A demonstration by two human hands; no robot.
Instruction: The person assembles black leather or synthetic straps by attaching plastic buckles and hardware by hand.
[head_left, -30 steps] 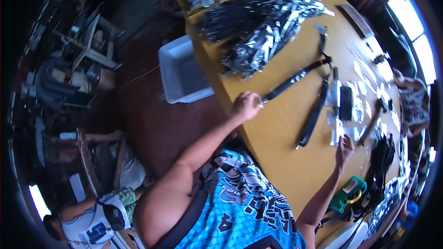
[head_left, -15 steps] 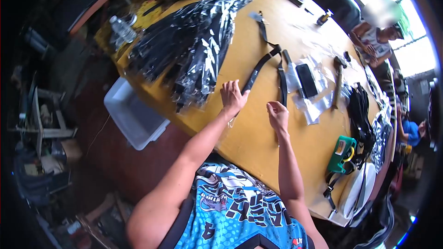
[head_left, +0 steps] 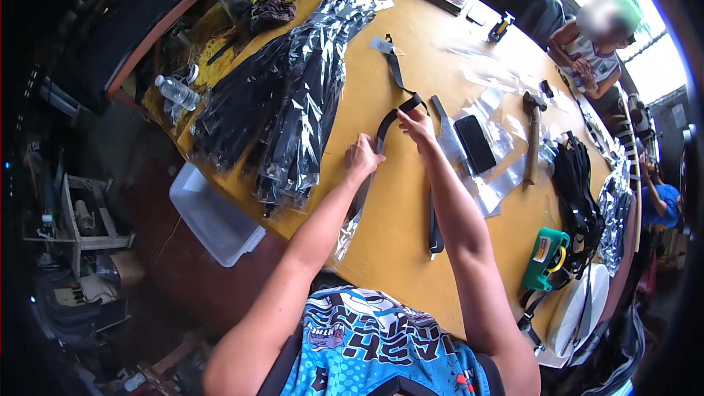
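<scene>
Head view, left grip [head_left: 361,158] and right grip [head_left: 416,126] clamped on curved flat black strap [head_left: 386,122], smooth yellow tabletop [head_left: 392,216]

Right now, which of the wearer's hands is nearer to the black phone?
Right: the right hand is at the black strap, left of the phone; the left hand is farther left.

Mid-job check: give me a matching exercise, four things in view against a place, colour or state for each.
1. Black strap
2. Phone
3. Tape dispenser
4. Tub

A. Lower than the tabletop
B. Held by the left hand and right hand
C. Green
D. Lying on clear plastic

Pairs: 1-B, 2-D, 3-C, 4-A
</scene>
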